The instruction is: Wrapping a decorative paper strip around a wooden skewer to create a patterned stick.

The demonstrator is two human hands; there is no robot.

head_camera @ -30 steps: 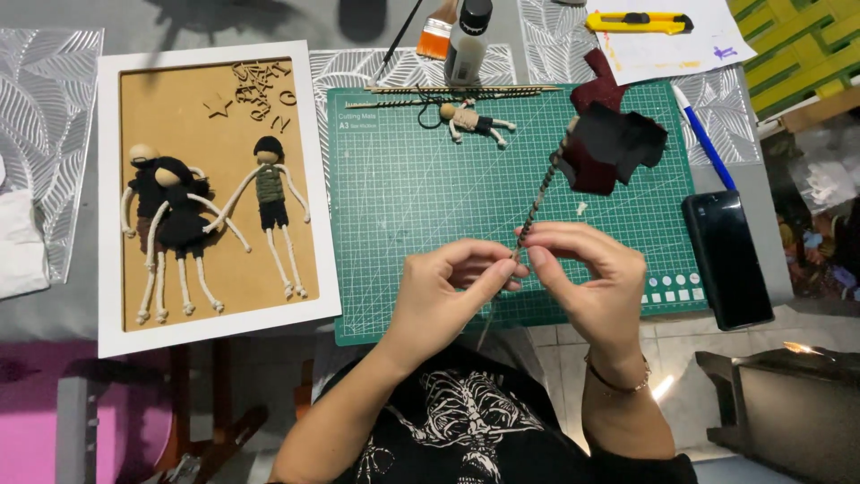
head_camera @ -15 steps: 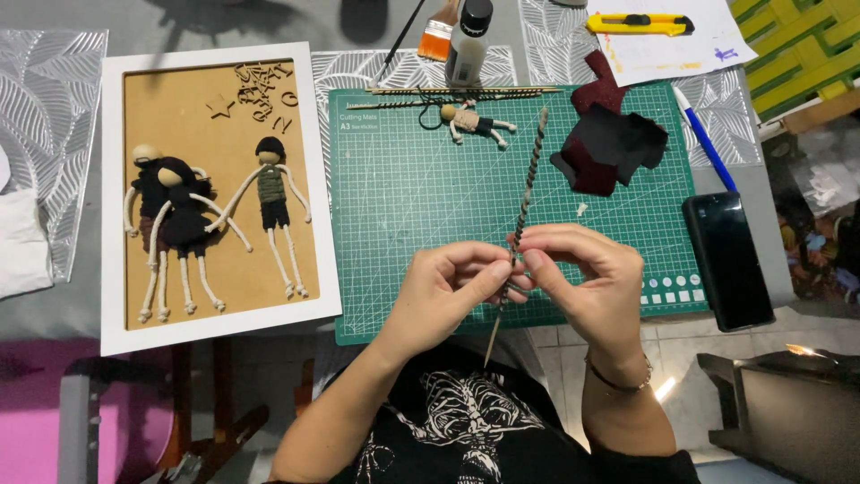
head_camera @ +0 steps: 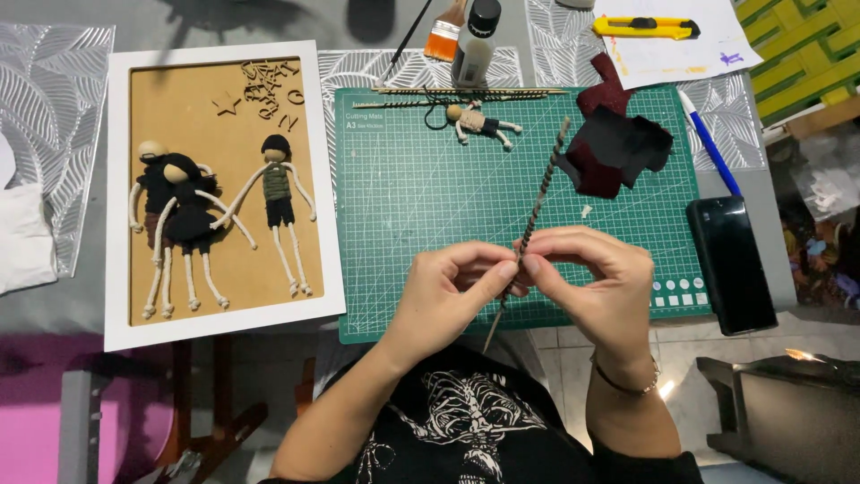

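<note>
Your left hand (head_camera: 448, 291) and right hand (head_camera: 596, 287) meet over the near edge of the green cutting mat (head_camera: 421, 206), both pinching a thin cord-wrapped stick (head_camera: 536, 211) between fingertips. The stick slants up and away toward the dark fabric pieces (head_camera: 618, 148). A small rope doll (head_camera: 477, 121) lies at the mat's far side; a framed doll picture (head_camera: 210, 188) sits left, a black phone (head_camera: 730, 260) right.
</note>
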